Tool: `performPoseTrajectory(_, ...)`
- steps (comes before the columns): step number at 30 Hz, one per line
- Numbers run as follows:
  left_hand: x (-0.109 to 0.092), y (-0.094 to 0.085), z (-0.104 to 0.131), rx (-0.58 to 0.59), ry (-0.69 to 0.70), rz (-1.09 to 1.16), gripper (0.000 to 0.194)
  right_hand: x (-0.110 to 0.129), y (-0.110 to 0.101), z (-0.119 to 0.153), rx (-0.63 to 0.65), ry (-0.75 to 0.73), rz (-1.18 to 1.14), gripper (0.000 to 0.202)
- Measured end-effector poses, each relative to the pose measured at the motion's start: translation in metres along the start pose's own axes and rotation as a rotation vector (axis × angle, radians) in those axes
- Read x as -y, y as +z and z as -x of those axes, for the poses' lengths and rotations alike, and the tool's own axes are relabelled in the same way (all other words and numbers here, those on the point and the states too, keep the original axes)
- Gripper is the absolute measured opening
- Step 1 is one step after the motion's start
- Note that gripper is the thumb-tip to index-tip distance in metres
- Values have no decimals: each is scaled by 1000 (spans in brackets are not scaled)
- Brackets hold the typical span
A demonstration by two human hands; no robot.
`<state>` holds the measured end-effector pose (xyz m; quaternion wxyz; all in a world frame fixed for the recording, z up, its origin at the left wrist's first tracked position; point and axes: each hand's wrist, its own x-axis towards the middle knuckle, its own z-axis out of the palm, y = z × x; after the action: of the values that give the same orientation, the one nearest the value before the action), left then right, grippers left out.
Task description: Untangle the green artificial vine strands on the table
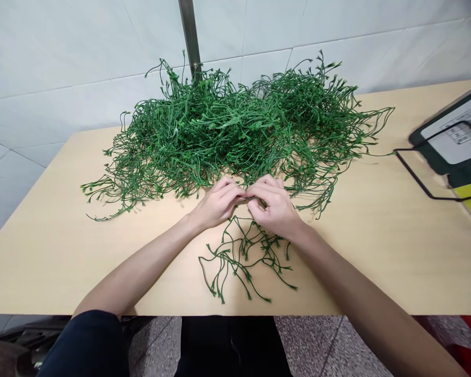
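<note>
My left hand (219,203) and my right hand (273,205) meet fingertip to fingertip just in front of a big heap of thin green artificial plant stems (227,125). Both are closed in a pinch on a green stem, which my fingers mostly cover. Below them on the table lies a small loose cluster of similar green stems (235,262), with branching, lighter tips. My right hand and wrist hang over the upper right part of this cluster.
The pale wooden table (63,235) stands against a white tiled wall (82,47). A metal post (189,31) rises behind the heap. At the right lies a dark green container (435,152) with a white label and a thin black wire handle (412,175) reaching over the tabletop.
</note>
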<state>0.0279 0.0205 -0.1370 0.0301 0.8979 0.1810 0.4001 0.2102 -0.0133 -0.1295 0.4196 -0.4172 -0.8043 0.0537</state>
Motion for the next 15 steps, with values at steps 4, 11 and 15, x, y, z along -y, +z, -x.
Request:
performPoseTrajectory(4,-1,-1,0,-10,-5,26,9,-5,-2,1,47,17,4,22)
performPoseTrajectory(11,1,-3,-2,-144,-168,58,6,-4,-11,0,-33,56,13,15)
performPoseTrajectory(15,1,-3,-1,-151,-187,71,8,0,-12,-2,-126,25,47,9)
